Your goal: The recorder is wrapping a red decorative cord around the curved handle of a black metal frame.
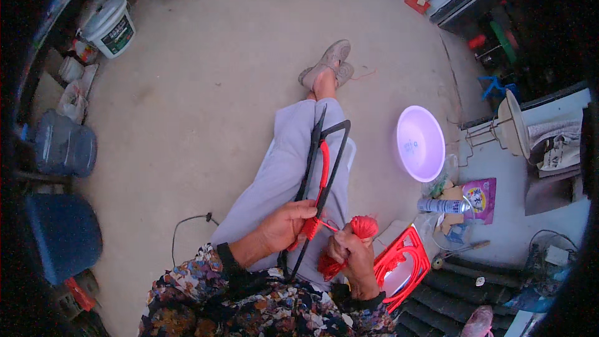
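"Looking down through the head view, the only one I get, what do I have in each grip?"

"The left hand [282, 228] is clamped on the black frame [311, 161], right at a tight red coil [310, 229]. The right hand [355, 259] has its fingers closed round a bundle of red cord [364, 227], with a strand [326, 224] stretched across to the frame."

"And where is that frame, from my end?"

"Over the lap, above the pale trousers [268, 168], its far end pointing toward the crossed shoes [327, 65]."

"How far along would I call it?"

"Partway, I judge, taking it as wrapping work. The coil at the left hand looks laid on, and a red stretch [325, 165] shows farther up; much of the frame is bare black. Plenty of cord seems left."

"Anything close by?"

"A red-bordered item [420, 256] just right of the right hand; I can't tell what it is. Farther off, a lilac basin [421, 143]."
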The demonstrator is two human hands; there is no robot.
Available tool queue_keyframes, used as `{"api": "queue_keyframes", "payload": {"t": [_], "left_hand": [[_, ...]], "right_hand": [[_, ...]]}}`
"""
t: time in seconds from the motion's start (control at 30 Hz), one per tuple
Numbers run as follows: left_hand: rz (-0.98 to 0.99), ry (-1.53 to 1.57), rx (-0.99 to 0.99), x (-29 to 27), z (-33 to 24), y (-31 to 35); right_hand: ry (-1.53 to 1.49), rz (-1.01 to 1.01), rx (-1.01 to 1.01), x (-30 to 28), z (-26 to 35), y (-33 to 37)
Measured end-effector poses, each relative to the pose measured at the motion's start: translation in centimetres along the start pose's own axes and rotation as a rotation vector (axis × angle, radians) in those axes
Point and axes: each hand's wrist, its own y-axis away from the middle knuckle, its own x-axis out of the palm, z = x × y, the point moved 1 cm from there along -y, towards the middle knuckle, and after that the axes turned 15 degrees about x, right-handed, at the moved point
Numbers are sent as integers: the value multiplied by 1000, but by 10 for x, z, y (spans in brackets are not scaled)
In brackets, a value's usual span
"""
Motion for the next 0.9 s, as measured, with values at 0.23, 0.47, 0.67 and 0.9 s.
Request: {"api": "queue_keyframes", "payload": {"t": [0.23, 0.47, 0.67, 0.9], "left_hand": [[-50, -7, 32, 10, -7, 2], [27, 94, 6, 2, -7, 3], [131, 163, -41, -6, -1, -6], [126, 71, -41, 2, 17, -19]], "right_hand": [[-34, 42, -49, -5, -7, -1], [71, 17, -58, -3, -2, 1], [232, -189, -85, 0, 5, 3], [440, -382, -269, 14, 15, 3]]}}
